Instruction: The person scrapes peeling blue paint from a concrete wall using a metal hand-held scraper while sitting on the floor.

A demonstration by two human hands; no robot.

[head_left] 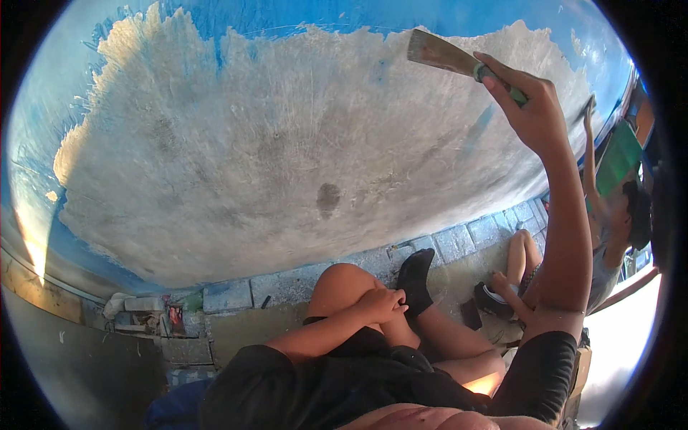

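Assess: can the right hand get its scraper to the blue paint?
Likely yes: the right hand holds the scraper up near the blue paint, and nothing visible blocks the way; contact is unclear.

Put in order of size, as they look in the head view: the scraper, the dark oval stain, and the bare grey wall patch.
1. bare grey wall patch
2. scraper, held in the right hand
3. dark oval stain, inside the patch

Nearness to the camera may enlarge the scraper.
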